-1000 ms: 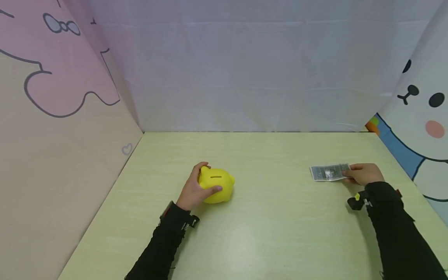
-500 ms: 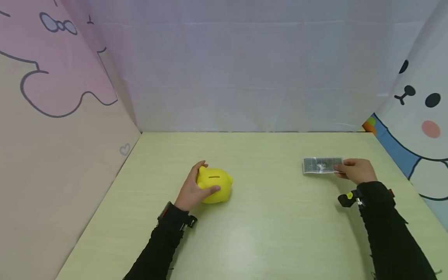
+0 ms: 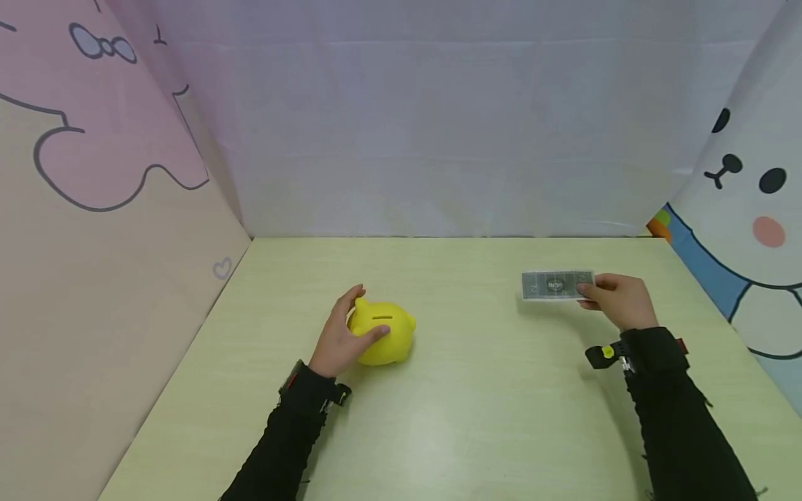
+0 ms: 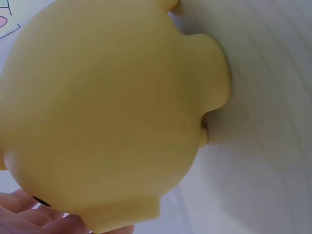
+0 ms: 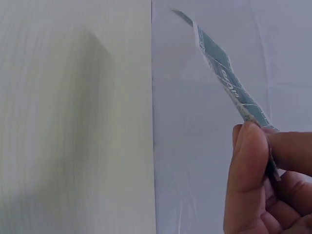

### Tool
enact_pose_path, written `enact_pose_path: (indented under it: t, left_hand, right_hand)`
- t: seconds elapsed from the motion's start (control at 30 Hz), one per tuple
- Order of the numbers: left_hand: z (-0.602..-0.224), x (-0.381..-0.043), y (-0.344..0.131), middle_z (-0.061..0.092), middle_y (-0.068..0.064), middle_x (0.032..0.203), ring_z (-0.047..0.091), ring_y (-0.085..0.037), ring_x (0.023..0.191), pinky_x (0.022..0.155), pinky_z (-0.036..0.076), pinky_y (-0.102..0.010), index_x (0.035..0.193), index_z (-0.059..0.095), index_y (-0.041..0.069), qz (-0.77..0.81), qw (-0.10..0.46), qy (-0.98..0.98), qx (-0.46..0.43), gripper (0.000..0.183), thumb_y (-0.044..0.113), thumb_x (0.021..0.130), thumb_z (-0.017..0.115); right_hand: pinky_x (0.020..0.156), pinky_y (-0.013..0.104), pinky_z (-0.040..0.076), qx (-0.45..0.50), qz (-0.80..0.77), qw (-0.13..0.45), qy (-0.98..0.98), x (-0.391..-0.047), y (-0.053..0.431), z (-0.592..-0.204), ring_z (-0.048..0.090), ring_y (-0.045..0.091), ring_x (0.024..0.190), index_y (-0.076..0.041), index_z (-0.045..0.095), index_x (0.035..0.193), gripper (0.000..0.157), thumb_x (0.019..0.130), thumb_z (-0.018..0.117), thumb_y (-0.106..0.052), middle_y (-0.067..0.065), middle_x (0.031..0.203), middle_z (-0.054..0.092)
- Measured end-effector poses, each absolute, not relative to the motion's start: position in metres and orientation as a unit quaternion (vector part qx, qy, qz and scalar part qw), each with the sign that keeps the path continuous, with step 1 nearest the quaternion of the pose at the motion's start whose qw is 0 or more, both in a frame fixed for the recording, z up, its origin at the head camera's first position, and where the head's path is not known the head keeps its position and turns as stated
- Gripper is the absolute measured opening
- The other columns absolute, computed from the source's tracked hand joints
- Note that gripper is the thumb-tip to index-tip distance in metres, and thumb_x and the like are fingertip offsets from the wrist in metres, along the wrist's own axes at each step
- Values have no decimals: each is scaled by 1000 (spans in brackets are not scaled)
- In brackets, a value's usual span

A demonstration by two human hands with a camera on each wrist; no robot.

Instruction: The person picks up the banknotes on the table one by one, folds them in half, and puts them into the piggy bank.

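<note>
Head view: one yellow piggy bank (image 3: 387,344) stands on the table (image 3: 457,431), left of the middle, with its one slot (image 3: 382,317) facing up; its inside cannot be seen. Two hands show: the left hand (image 3: 340,339) grips the piggy bank at its snout end; the right hand (image 3: 620,300) pinches one banknote (image 3: 546,286), raised above the table, well apart from the slot.

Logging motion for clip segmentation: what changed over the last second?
The right hand carried the grey-green rectangular paper banknote leftward and upward; it's now clear of the pale wood-look table. Nothing newly gripped or released. The left hand stayed around the yellow pig-shaped bank, which stayed put.
</note>
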State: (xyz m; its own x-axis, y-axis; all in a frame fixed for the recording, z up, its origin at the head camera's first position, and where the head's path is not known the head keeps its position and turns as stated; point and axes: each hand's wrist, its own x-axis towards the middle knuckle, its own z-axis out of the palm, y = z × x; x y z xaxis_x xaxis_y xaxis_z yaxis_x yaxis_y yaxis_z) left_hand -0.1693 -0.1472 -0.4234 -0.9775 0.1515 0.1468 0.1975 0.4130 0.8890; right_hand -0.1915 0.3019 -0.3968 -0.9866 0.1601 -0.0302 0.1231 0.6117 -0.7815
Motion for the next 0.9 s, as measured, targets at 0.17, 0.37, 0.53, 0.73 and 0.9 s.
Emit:
enact_pose_path:
  t: [0.17, 0.37, 0.53, 0.73, 0.9]
  left_hand:
    - [-417, -168, -144, 36, -3, 144, 25, -21, 135, 109, 22, -49, 148, 21, 13, -522, 47, -845, -101, 94, 48, 77, 70]
    - [-407, -166, -136, 37, -6, 143, 28, -22, 133, 109, 23, -50, 148, 24, 12, -502, 93, -851, -126, 89, 44, 79, 70]
    - [-396, -164, -127, 37, -6, 142, 30, -22, 132, 108, 25, -47, 146, 29, 11, -497, 116, -848, -145, 82, 41, 81, 69]
    - [-386, -161, -111, 39, -3, 142, 31, -17, 132, 108, 27, -43, 144, 34, 14, -502, 128, -841, -156, 76, 40, 81, 69]
    - [-382, -162, -94, 40, -5, 142, 33, -17, 132, 108, 27, -38, 143, 35, 11, -523, 121, -826, -172, 74, 30, 81, 71]
  right_hand:
    - [83, 37, 52, -59, 452, 29, -890, -190, 288, -389, 66, 8, 75, 7, 57, 113, 50, 94, 52, -39, 23, 107, 58]
    - [69, 19, 53, -25, 493, 42, -869, -188, 269, -380, 65, 9, 76, 9, 58, 104, 45, 92, 55, -35, 22, 99, 56]
    - [69, 22, 54, -2, 517, 59, -854, -184, 250, -371, 64, 6, 74, 9, 58, 102, 41, 92, 57, -30, 20, 94, 56]
    - [70, 24, 54, 22, 543, 75, -836, -179, 227, -361, 65, 10, 73, 9, 58, 98, 35, 91, 60, -25, 13, 87, 59]
    - [69, 27, 55, 53, 581, 80, -808, -174, 208, -355, 65, 16, 74, 10, 57, 93, 31, 89, 63, -21, 11, 82, 62]
